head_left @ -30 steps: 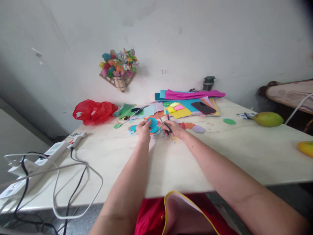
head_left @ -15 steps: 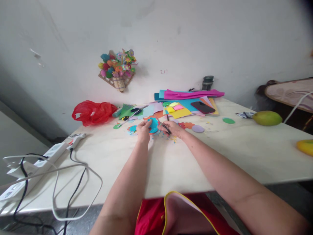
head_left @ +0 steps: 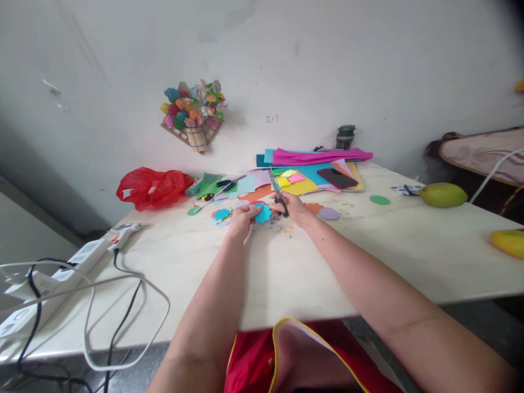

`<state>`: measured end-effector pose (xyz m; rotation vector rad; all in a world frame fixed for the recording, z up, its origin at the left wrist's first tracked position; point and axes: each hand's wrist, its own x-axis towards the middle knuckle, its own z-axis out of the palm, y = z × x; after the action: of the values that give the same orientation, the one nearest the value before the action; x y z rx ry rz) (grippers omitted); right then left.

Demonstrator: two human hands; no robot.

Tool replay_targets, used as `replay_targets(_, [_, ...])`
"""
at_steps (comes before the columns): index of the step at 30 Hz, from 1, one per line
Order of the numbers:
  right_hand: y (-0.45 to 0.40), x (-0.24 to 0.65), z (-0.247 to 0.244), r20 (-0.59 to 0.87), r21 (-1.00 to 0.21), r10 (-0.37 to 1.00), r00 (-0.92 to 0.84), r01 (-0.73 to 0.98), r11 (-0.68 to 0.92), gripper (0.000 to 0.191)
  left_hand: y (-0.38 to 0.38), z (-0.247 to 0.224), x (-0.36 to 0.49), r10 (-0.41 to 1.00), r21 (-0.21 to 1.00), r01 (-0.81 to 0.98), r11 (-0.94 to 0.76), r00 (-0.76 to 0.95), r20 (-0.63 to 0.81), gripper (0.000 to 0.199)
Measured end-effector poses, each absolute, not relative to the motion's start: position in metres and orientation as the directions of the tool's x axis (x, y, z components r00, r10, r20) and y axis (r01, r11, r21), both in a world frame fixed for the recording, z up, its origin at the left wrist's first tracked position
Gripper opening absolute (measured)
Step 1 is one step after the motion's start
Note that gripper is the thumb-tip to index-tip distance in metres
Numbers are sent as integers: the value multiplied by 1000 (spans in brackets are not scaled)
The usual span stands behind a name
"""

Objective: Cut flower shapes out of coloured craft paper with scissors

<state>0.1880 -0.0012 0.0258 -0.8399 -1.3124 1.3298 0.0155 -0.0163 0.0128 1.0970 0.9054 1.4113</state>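
Note:
Pinched in my left hand (head_left: 242, 219) is a blue scalloped paper flower (head_left: 263, 213), held low over the middle of the table. My right hand (head_left: 293, 209) grips a pair of scissors (head_left: 280, 198), whose blades point up and away, clear of the flower. To the left of my left hand lies another blue paper flower (head_left: 221, 214) on an orange one. Orange (head_left: 314, 208) and lilac paper pieces (head_left: 328, 213) rest just right of my right hand. Tiny paper scraps (head_left: 286, 230) are scattered beneath the hands.
Behind the hands are coloured paper sheets (head_left: 307, 188), a phone (head_left: 337, 178) and dark-handled scissors (head_left: 226, 184). A red plastic bag (head_left: 153, 187) sits at the left, above a power strip (head_left: 57, 286) with loose cables. Green fruit (head_left: 442, 195) lies at the right.
The scissors have swung away from the blue flower, their blades turning from it to point upward. My left hand has lowered the flower slightly, and it now shows flatter.

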Motion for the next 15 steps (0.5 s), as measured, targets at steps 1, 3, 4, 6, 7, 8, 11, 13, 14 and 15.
replay_targets(1, [-1, 189, 26, 190, -969, 956, -224, -202, 145, 38, -17, 13, 15, 991, 952, -281, -121, 19, 131, 49])
replay_targets(3, [0, 191, 26, 204, -966, 947, -249, -211, 152, 37, -18, 13, 14, 992, 958, -267, -106, 35, 120, 47])
replay_targets(4, [0, 191, 25, 206, -965, 944, -258, -212, 153, 37, -18, 13, 14, 993, 961, -259, -98, 42, 113, 47])
replay_targets(6, [0, 191, 25, 207, -965, 941, -267, -212, 153, 36, -17, 12, 12, 994, 966, -244, -85, 52, 101, 46])
replay_targets(7, [0, 191, 25, 208, -965, 941, -268, -211, 153, 35, -17, 11, 12, 994, 969, -236, -79, 55, 95, 45])
replay_targets(8, [1, 191, 24, 208, -965, 940, -269, -210, 154, 35, -16, 11, 11, 994, 971, -227, -74, 57, 89, 44])
replay_targets(11, [2, 191, 23, 209, -967, 941, -268, -198, 159, 34, -14, 9, 10, 995, 977, -204, -56, 74, 72, 43])
replay_targets(13, [3, 191, 23, 208, -969, 942, -264, -185, 162, 34, -14, 8, 9, 994, 979, -197, -49, 90, 68, 42])
replay_targets(14, [3, 191, 23, 208, -970, 941, -265, -181, 164, 34, -14, 7, 9, 993, 980, -194, -48, 97, 68, 42])
replay_targets(15, [3, 192, 23, 209, -970, 940, -268, -178, 165, 34, -14, 7, 8, 992, 980, -192, -47, 102, 67, 42])
